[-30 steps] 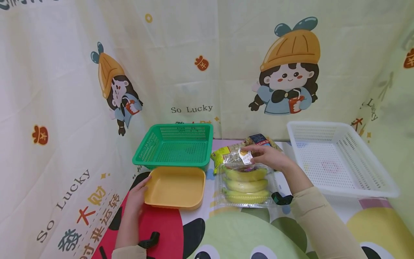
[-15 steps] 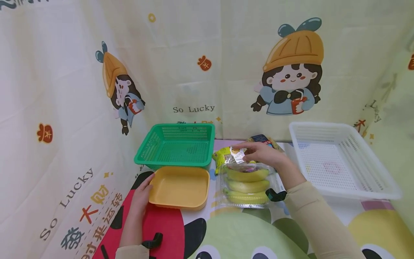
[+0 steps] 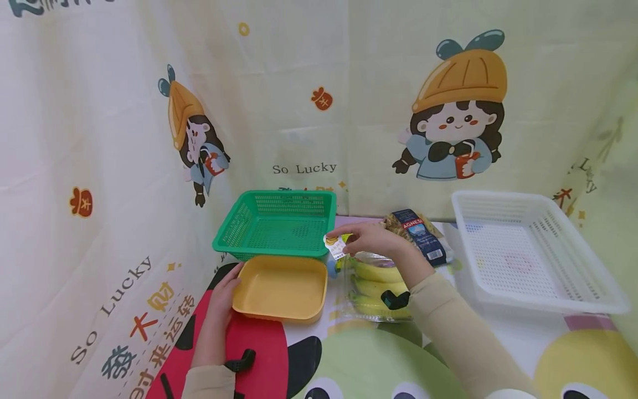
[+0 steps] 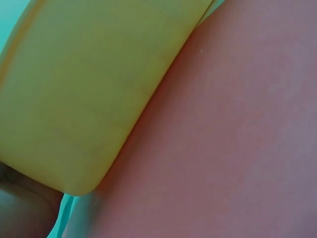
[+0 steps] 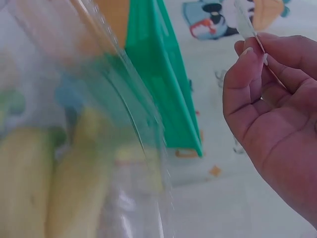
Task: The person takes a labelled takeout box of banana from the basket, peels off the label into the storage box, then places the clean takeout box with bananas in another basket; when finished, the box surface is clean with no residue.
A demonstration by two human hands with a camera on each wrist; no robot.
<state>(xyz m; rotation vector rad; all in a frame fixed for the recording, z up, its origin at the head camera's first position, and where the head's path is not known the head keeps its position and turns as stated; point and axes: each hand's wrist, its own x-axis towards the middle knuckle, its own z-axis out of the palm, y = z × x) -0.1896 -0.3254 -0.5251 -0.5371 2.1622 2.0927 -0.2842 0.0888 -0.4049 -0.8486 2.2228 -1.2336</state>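
Observation:
My right hand (image 3: 371, 239) pinches a small white card (image 3: 335, 247) printed with a banana picture between thumb and fingertips. The card is raised near the green basket's right corner, and the right wrist view shows it nearly edge-on. Under the forearm lies a clear plastic box (image 3: 361, 317) of bananas (image 3: 375, 271), partly hidden by the arm. My left hand (image 3: 222, 293) holds the left side of a yellow tray (image 3: 281, 288), whose inside is bare. In the left wrist view, the tray's outer wall (image 4: 89, 89) fills much of the picture, with part of the hand at the lower left.
Behind the yellow tray stands a green basket (image 3: 269, 233). A white basket (image 3: 513, 260) is at the right. A pasta bag (image 3: 421, 235) lies behind the banana box, and a yellow-green bag (image 3: 339, 264) is mostly hidden by my right hand. A printed curtain (image 3: 369, 111) hangs behind.
My right hand has moved left with the card, from in front of the bags toward the green basket. The pasta bag is now more exposed. My left hand stays on the tray.

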